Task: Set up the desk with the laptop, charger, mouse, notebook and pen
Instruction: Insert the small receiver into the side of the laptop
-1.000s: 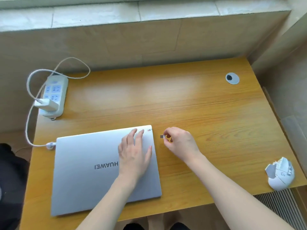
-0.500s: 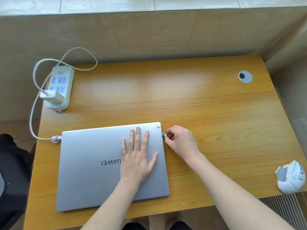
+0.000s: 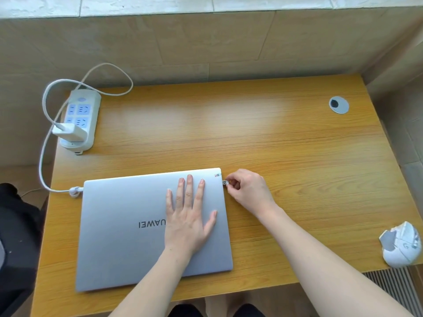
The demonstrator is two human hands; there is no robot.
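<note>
A closed silver laptop (image 3: 128, 227) lies on the wooden desk (image 3: 286, 161) at the front left. My left hand (image 3: 190, 216) rests flat on its lid, fingers spread. My right hand (image 3: 248, 191) pinches a small USB dongle (image 3: 225, 182) right at the laptop's right edge near the back corner. A white charger (image 3: 69, 132) sits plugged into a white power strip (image 3: 80, 121) at the back left, and its cable (image 3: 43, 156) runs to the laptop's left side. A white mouse (image 3: 401, 244) lies at the desk's front right edge. No notebook or pen is in view.
A grey cable grommet (image 3: 339, 105) is set in the desk's back right. A tiled wall and ledge close off the back and right. A dark object (image 3: 16, 236) stands left of the desk, and a radiator grille (image 3: 398, 291) lies below the front right corner.
My right hand moved the dongle left from open desk to the laptop's right edge. My left hand slid down the lid and flattened.
</note>
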